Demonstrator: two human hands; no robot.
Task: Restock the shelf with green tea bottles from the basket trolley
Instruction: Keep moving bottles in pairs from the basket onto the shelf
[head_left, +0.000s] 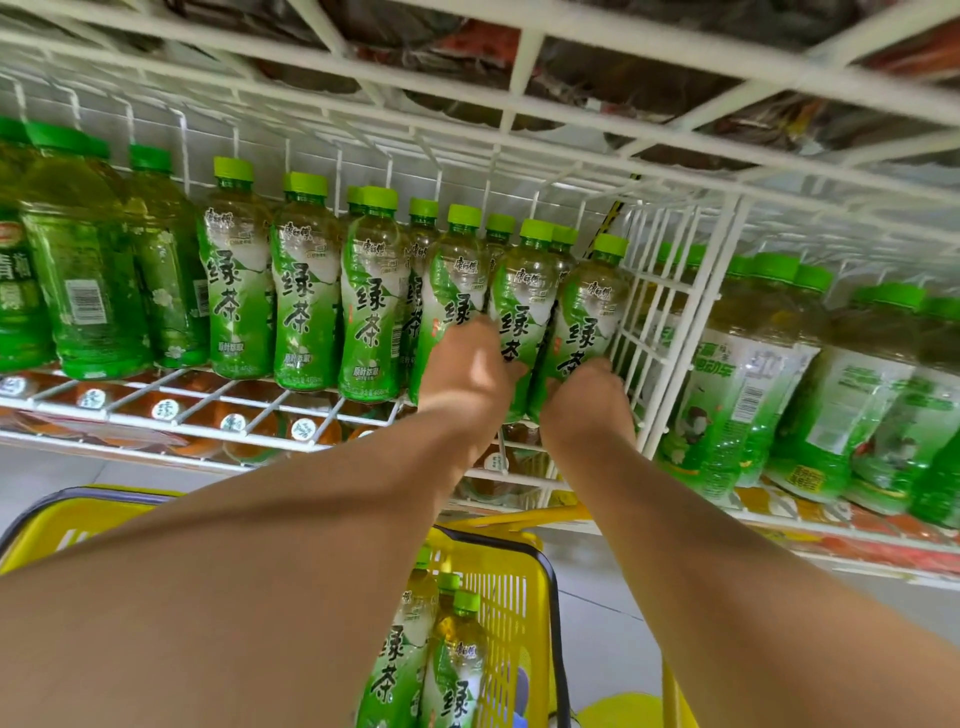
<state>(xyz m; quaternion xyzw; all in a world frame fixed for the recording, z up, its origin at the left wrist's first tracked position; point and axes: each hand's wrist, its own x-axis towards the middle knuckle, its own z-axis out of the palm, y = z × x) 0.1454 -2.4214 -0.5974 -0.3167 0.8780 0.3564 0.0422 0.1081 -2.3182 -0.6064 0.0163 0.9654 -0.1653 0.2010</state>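
Both hands up at the shelf (156, 430): left hand (467, 371) grips a green tea bottle (522, 291), right hand (587, 402) grips the end bottle (589, 306), seating them. Next, I'd say: release and reach into the basket trolley (511, 623).

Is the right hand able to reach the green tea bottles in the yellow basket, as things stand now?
Probably yes, once free. The right hand now seems to grip a green tea bottle on the shelf; the yellow basket below is open on top, its bottles upright, uncovered.

green tea bottles (306, 291) (upright) on shelf (171, 415) | more in basket trolley (514, 613)
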